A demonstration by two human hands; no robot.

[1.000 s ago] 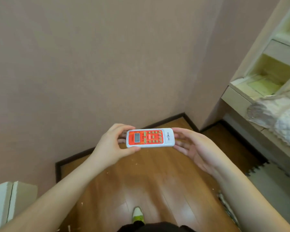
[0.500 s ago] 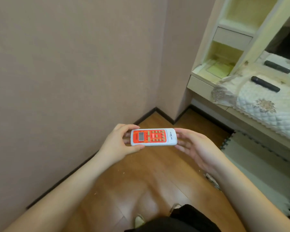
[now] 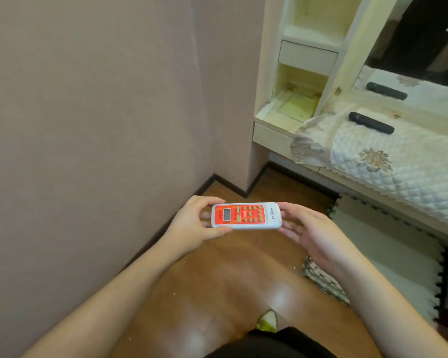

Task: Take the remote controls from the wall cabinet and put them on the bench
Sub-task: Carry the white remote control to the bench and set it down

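Note:
A white remote control with an orange face [image 3: 246, 215] lies level between my two hands over the wooden floor. My left hand [image 3: 192, 228] pinches its left end, thumb underneath and fingers on top. The fingertips of my right hand [image 3: 311, 236] hold its right end, palm turned up. A black remote control [image 3: 371, 123] rests on the bench's quilted white cover [image 3: 398, 174] at the right. Behind it a mirror shows what looks like that remote's reflection [image 3: 386, 91].
A cream shelf unit with open cubbies and a drawer [image 3: 308, 55] stands at the bench's left end, in the corner. A pink wall [image 3: 88, 125] runs close on my left. Grey foam mats [image 3: 388, 254] lie below the bench, and my shoe [image 3: 268, 320] is on the floor.
My view has swung right, bringing the bench, the black remote and the mirror into sight. Both hands keep the same hold on the white and orange remote.

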